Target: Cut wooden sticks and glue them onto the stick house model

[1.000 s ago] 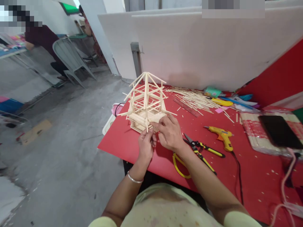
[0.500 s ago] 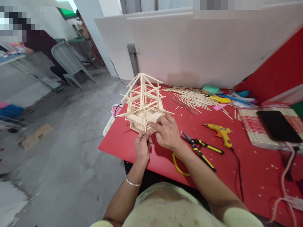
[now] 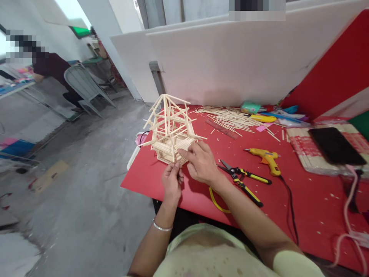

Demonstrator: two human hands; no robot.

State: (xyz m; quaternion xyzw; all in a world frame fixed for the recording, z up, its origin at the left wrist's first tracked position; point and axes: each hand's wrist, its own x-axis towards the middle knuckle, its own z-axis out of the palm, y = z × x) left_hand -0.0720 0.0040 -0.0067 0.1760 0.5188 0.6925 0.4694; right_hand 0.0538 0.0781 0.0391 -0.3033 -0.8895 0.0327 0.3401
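Observation:
A pagoda-like model house (image 3: pixel 170 127) of thin pale wooden sticks stands near the left edge of the red tabletop, with a pointed open frame above a slatted lower roof. My left hand (image 3: pixel 172 179) is closed at its front corner, thumb and forefinger pinching the lower end of a wooden stick (image 3: pixel 173 152) that slopes down from the frame. On the model's right front side, my right hand (image 3: pixel 203 161) grips the lower roof's edge, forefinger stretched along it and the other fingers bent. Its thumb contact is partly hidden.
Right of my hands lie black-and-yellow cutters (image 3: pixel 242 179) and a corded yellow glue gun (image 3: pixel 266 157). Loose sticks (image 3: pixel 230 119) and a ruler (image 3: pixel 221 129) lie behind. A phone (image 3: pixel 336 146) rests on bagged sticks. A white board (image 3: pixel 216 65) stands behind the table; a person sits far left.
The view has shifted slightly, so the model and tools appear a little further left. Both hands keep nearly the same place on the model.

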